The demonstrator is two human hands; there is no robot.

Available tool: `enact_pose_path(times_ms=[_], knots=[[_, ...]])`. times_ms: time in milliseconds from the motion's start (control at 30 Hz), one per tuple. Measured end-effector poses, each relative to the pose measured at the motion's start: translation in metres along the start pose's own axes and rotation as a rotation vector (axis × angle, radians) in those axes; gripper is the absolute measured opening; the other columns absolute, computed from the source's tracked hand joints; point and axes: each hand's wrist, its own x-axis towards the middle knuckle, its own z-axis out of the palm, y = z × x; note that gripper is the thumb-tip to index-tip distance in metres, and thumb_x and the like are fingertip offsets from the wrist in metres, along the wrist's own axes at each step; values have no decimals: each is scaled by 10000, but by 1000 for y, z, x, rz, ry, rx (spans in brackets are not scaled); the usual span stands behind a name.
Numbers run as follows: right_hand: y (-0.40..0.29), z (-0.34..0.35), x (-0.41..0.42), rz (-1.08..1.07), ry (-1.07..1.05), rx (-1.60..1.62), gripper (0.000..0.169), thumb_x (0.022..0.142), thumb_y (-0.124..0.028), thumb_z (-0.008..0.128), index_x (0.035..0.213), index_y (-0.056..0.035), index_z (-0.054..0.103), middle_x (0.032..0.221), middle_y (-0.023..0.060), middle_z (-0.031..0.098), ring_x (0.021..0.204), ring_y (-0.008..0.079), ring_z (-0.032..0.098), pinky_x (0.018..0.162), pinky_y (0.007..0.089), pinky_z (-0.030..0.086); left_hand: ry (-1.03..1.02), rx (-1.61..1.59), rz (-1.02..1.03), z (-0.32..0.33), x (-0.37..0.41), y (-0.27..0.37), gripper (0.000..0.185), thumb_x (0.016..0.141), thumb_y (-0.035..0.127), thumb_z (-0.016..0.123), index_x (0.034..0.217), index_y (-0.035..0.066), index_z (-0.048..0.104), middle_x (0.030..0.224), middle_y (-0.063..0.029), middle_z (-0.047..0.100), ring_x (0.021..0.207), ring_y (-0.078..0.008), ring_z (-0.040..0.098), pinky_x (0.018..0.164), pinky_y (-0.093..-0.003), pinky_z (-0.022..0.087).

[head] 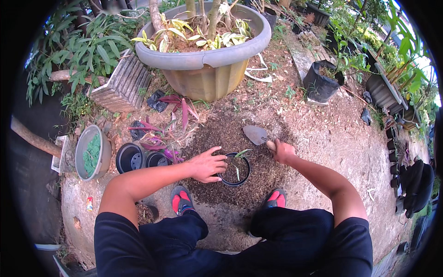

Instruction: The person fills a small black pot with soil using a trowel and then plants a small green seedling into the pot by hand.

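Note:
A round black plastic pot [249, 172] stands on dark loose soil [214, 138] between my feet and the large planter. Soil fills it, and a small plant with narrow green leaves [237, 171] grows inside. My left hand [208, 165] has its fingers spread at the pot's left rim; whether the fingertips touch it I cannot tell. To the right of the pot, my right hand [283, 151] grips the wooden handle of a trowel [255, 134]. The trowel's metal blade points left, over the soil.
A big grey-rimmed planter [204, 81] stands ahead. Left are empty black pots [129, 157], purple-leaved plants [152, 145] and a basin [104, 155] holding green material [91, 155]. A black grow bag [320, 83] and long planters [386, 90] sit at right.

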Motion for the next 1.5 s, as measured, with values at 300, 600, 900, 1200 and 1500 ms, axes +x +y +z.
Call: enact_pose_path(times_ms=[300,600,900,1200,1500], knots=[[-27,37,-16,-215,-190,267,510,907,-428,689,1293,-121,559,1120,207,708,1054,401,680,910,491,541,19,-27,-40,13,-13,-1,424,976,462,587,1261,160,671,1453,-41,577,1432,-236,447,1214,-589,226],[-12,31,-10,-208,-256,641,540,862,-472,793,1223,-83,695,1016,113,737,941,216,693,858,369,537,118,-149,-446,2,-15,-18,609,978,474,554,1483,141,481,1586,-111,419,1493,-286,355,1228,-578,166],[-41,-21,-5,-322,-185,566,542,874,-507,756,1203,-80,697,1028,136,736,945,245,700,875,388,533,-26,39,-425,9,-6,-39,749,1017,549,428,1599,91,318,1677,-127,286,1566,-280,229,1255,-592,94],[-54,-28,-4,-353,-147,533,552,849,-518,770,1176,-78,709,1049,158,741,977,286,710,903,408,531,-77,7,-278,1,23,-53,720,1050,550,348,1619,116,276,1687,-115,261,1575,-266,204,1266,-596,64],[-48,-42,-7,-362,-156,476,598,849,-520,770,1253,-86,692,1082,170,744,1013,297,715,932,409,535,-62,0,-579,-1,16,-62,785,1026,559,410,1632,96,220,1692,-126,243,1572,-298,203,1261,-600,85]])
